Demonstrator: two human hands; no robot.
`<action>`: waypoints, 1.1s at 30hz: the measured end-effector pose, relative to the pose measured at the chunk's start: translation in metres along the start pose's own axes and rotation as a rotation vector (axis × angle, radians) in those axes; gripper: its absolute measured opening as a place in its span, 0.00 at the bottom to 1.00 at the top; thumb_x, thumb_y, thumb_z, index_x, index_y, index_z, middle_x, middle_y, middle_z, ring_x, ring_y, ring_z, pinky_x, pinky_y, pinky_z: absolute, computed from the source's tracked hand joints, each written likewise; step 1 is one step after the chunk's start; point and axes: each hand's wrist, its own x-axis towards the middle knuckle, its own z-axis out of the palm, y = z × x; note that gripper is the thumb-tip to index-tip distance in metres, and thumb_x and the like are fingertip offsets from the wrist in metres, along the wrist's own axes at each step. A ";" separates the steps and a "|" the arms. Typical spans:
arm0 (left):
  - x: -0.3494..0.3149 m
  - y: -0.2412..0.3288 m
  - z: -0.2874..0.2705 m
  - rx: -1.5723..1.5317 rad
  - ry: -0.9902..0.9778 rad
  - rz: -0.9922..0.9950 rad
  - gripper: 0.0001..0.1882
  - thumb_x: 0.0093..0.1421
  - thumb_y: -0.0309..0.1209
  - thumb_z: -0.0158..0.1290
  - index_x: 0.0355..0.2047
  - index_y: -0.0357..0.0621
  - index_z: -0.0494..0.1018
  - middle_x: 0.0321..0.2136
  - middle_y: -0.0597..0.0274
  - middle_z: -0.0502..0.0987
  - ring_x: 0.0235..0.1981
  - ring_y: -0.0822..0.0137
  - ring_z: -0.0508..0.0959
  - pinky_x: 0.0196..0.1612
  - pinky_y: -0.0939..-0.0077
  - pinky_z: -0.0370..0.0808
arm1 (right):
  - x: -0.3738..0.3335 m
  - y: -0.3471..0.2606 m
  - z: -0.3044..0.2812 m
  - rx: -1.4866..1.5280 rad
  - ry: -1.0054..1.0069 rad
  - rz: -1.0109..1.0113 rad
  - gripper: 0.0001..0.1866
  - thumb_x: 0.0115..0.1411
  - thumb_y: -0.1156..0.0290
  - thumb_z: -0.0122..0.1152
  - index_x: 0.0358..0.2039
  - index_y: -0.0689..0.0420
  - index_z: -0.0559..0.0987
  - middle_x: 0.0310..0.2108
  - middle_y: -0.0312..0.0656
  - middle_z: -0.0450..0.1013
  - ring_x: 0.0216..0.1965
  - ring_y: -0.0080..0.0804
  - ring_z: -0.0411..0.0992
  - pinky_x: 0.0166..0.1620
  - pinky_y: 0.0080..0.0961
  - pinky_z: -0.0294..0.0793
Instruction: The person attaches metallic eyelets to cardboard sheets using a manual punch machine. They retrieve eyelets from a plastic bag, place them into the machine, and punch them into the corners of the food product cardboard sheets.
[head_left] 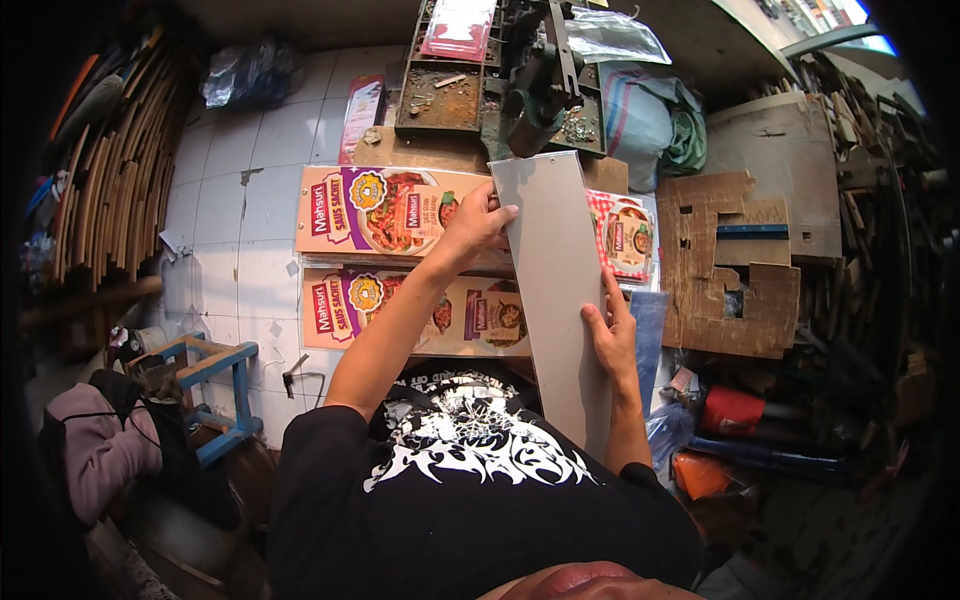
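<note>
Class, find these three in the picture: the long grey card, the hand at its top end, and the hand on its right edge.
Grey card (pixel 555 290): head view, middle of its plain face.
Left hand (pixel 478 222): head view, back of the hand.
Right hand (pixel 612 338): head view, back of the hand.

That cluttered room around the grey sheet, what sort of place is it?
Probably a small packaging or die-cutting workshop: a grimy metal press, stacks of printed carton sheets, and cut-out cardboard pieces surround the grey sheet held in both hands.

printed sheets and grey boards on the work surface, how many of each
printed food-picture sheets: 3 (upper left, lower left, right)
long grey board, held by left hand and right hand: 1
total: 4
</note>
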 end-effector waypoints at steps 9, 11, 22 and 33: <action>0.011 -0.011 -0.015 0.055 0.014 0.064 0.15 0.65 0.25 0.50 0.51 0.36 0.65 0.37 0.59 0.78 0.36 0.71 0.81 0.32 0.74 0.84 | 0.015 -0.005 0.005 -0.009 -0.015 -0.020 0.32 0.63 0.78 0.57 0.67 0.61 0.61 0.60 0.53 0.67 0.55 0.34 0.71 0.57 0.28 0.71; 0.009 -0.009 -0.015 0.062 0.010 0.062 0.14 0.65 0.25 0.50 0.51 0.36 0.66 0.37 0.60 0.78 0.36 0.71 0.80 0.31 0.75 0.83 | 0.015 -0.005 0.004 -0.004 -0.022 0.010 0.32 0.63 0.78 0.57 0.67 0.61 0.61 0.60 0.52 0.68 0.56 0.34 0.71 0.57 0.28 0.70; 0.008 -0.009 -0.015 0.059 0.015 0.063 0.15 0.66 0.26 0.50 0.51 0.37 0.66 0.37 0.61 0.79 0.35 0.73 0.80 0.32 0.77 0.83 | 0.016 0.001 0.006 -0.015 -0.010 -0.007 0.32 0.63 0.76 0.58 0.67 0.60 0.61 0.58 0.52 0.70 0.54 0.33 0.72 0.56 0.27 0.71; 0.014 -0.018 -0.025 0.172 -0.003 0.064 0.19 0.64 0.32 0.55 0.52 0.37 0.66 0.40 0.62 0.79 0.36 0.74 0.80 0.28 0.82 0.79 | 0.020 0.004 0.005 -0.067 -0.020 -0.017 0.32 0.64 0.75 0.58 0.67 0.59 0.60 0.58 0.49 0.69 0.53 0.29 0.71 0.54 0.25 0.72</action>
